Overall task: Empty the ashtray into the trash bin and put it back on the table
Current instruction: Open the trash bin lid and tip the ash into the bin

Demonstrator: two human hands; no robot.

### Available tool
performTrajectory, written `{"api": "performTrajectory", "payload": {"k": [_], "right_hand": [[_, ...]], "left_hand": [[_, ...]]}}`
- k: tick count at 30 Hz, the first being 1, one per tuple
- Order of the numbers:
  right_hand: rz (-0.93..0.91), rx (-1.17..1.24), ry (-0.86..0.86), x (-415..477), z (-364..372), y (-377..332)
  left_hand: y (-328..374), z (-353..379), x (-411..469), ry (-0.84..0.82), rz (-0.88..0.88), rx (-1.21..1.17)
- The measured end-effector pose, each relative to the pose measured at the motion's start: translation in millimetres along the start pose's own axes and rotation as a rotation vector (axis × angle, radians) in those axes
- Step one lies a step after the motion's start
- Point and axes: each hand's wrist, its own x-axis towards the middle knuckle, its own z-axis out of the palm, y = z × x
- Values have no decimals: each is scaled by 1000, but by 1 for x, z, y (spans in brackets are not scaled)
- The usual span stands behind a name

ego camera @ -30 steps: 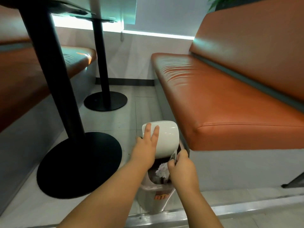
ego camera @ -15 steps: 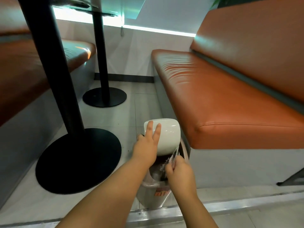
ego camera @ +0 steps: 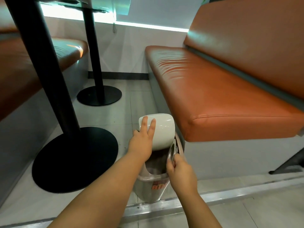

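A white, rounded ashtray (ego camera: 162,130) is tipped mouth-down over a small beige trash bin (ego camera: 153,193) on the floor beside the bench. My left hand (ego camera: 143,142) grips the ashtray's left side, two fingers spread across its bottom. My right hand (ego camera: 181,171) pinches a thin silvery metal disc (ego camera: 172,151), held edge-up at the bin's right rim just below the ashtray. The bin's inside looks dark and its contents are hard to make out.
An orange bench seat (ego camera: 222,99) overhangs the bin on the right. Two black table pedestals with round bases (ego camera: 75,158) (ego camera: 99,95) stand to the left, with another orange bench (ego camera: 19,66) behind them. A metal floor strip (ego camera: 230,193) runs along the front.
The ashtray stays tipped over the bin. The white crumpled paper seen in the bin's mouth a second ago no longer shows. My right hand has shifted slightly with the metal disc.
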Motion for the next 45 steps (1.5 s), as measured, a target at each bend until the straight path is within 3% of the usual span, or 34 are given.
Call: {"api": "performTrajectory", "payload": {"k": [4, 7, 10, 13, 21, 24, 38, 45], "right_hand": [[56, -13, -50, -5, 0, 0], [-29, -10, 25, -11, 0, 1], [-61, -122, -65, -15, 4, 0], [-136, -150, 37, -15, 8, 2], [-177, -283, -55, -12, 7, -3], [-238, -287, 9, -9, 7, -8], [-191, -369, -89, -9, 9, -14], [-257, -287, 164, -8, -13, -29]], "left_hand": [[0, 2, 0, 9, -6, -13], [0, 3, 0, 28, 0, -20], [1, 3, -2, 20, -1, -17], [0, 4, 0, 37, -1, -13], [0, 4, -4, 39, 10, -29], [0, 3, -2, 37, 7, -35], [1, 0, -5, 33, 7, -21], [1, 1, -3, 26, 9, -14]]}}
